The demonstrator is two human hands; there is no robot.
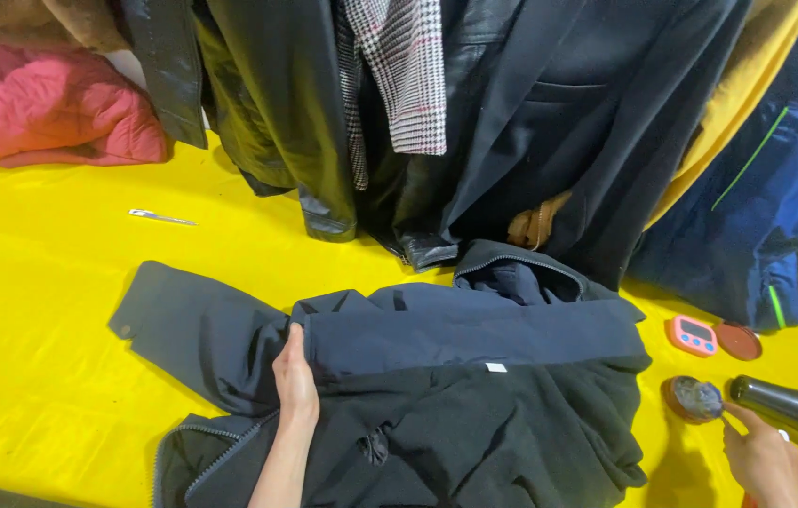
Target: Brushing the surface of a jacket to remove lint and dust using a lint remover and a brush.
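My left hand (295, 381) lies flat and unclenched on the dark jacket (455, 376) spread along the yellow tabletop's (41, 310) near edge, while my right hand (764, 461), fingers loosely apart, touches a small round tin (694, 398) by the near right corner.

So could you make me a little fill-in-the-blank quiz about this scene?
1. The dark jacket lies on a ____ table cover.
2. The left hand rests flat on the ____.
3. The puffy coat at the far left is ____.

Missing words: yellow; jacket; pink
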